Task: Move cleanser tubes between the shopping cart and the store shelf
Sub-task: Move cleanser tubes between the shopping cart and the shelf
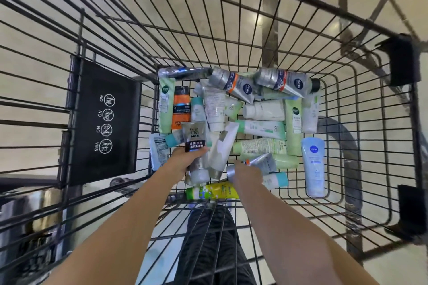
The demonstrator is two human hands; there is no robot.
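The tubes [259, 127] lie in a loose heap on the floor of the cart [361, 169], some crossing or resting on others, as if dropped in rather than laid out. A rough count gives some twenty or more; overlaps hide a few, so the number is not exact. Among them are two grey-and-navy Nivea tubes [284, 82] at the far end, one pale blue Nivea tube [313, 166] apart at the right, one orange tube [181, 109] at the left, one yellow tube [213, 191] nearest the person, and several pale green ones.

The left hand [185, 161] has its fingers curled round a bundle of tubes, the silver MEN tube [194, 136] on top with at least two white ones [220, 152] beneath; gathering several at once probably saves trips to the shelf. The right hand [249, 174] is down in the pile with its fingers closed on a grey tube [261, 162], just beside a white tube with a teal cap [276, 180].

No shelf is in view. With both hands grasping in the cart, the step looks like picking up for the shelf, with most tubes not yet moved.

On the left, the folded child seat [104, 122] shows four round pictograms.
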